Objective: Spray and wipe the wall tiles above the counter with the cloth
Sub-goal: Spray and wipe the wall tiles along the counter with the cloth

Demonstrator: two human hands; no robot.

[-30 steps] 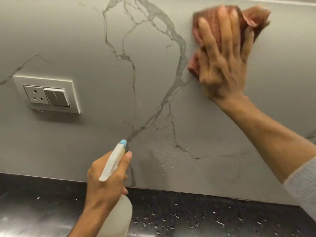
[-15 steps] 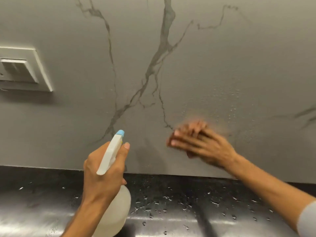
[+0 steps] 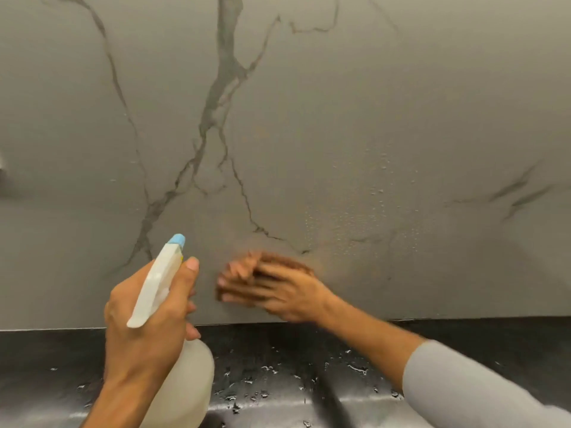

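At the left, the left hand (image 3: 148, 316) has its grip closed around the neck of the spray bottle (image 3: 160, 282), thumb up along the white trigger head, blue nozzle aimed at the wall tiles (image 3: 340, 103). The bottle's cloudy body hangs just over the wet black surface (image 3: 293, 375). A loose squeeze here could likely send mist onto the wiping hand rather than the tile.

Just to the right, low on the wall near the surface's edge, the right hand (image 3: 278, 288) is motion-blurred, fingers flat against the tile. The cloth (image 3: 287, 262) shows only as a dark reddish-brown edge above the fingers; whether the grip pinches it or merely presses it flat cannot be told. If it is only pressed, a fast stroke could let it slide out and drop onto the wet surface.

Farther right, droplets (image 3: 355, 217) cling to the tile unwiped. Left alone, they may run down and streak.
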